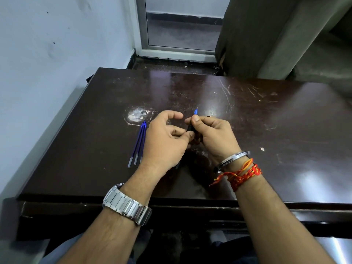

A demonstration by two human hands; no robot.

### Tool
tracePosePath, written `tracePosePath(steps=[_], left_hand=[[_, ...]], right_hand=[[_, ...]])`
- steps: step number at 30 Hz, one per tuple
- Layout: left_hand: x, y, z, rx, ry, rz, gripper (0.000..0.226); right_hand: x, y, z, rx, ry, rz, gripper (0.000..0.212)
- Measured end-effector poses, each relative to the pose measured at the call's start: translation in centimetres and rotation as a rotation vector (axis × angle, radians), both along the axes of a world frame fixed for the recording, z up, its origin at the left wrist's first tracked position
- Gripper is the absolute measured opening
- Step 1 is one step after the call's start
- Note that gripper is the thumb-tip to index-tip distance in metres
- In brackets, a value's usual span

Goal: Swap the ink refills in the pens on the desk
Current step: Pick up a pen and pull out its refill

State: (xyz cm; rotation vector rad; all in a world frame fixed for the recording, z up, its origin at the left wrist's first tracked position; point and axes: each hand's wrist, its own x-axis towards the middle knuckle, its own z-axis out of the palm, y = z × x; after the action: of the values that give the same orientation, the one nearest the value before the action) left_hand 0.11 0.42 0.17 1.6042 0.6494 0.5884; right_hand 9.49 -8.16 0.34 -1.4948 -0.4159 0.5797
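- While the pen (190, 128) needs both hands on it, the only view, from the head, shows it lifted off the worktop (266, 130). It is near the middle, between the two hands, with its point tilted away from the person.
- The right hand (213, 136) has its grip closed round the dark barrel with the thumb pressed on the upper part. I take this as bracing the body of the pen. Most of the barrel is hidden inside the fingers.
- A blue refill (195, 111) pokes out of the barrel's far end, past the right thumb. It looks only partly seated, so I judge it is being slid in or drawn out, though which cannot be told.
- The left hand (165, 141) sits just beside the right. Its fingers are curled in with the fingertips meeting the lower barrel, and the thumb is raised and free. Whether this grip truly clamps the pen, or hides some small part, I cannot tell.
- The spare refills (138, 144) lie side by side on the worktop just left of the left hand, tips pointing away, the nearest partly under that hand. They are probably laid there to be within easy reach.
- A wristwatch (126, 203) on the left wrist and a bangle (233, 159) on the right both sit well clear of the pen.
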Motion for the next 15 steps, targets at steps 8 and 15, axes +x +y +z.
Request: tracePosePath(steps=[8, 15], left_hand=[[0.10, -0.55, -0.26, 0.064, -0.019, 0.024, 0.039], [0.02, -0.42, -0.21, 0.087, 0.008, 0.051, 0.045]], right_hand=[[-0.75, 0.55, -0.15, 0.047, -0.036, -0.152, 0.029], [-0.69, 0.67, 0.05, 0.126, 0.042, -0.147, 0.034]])
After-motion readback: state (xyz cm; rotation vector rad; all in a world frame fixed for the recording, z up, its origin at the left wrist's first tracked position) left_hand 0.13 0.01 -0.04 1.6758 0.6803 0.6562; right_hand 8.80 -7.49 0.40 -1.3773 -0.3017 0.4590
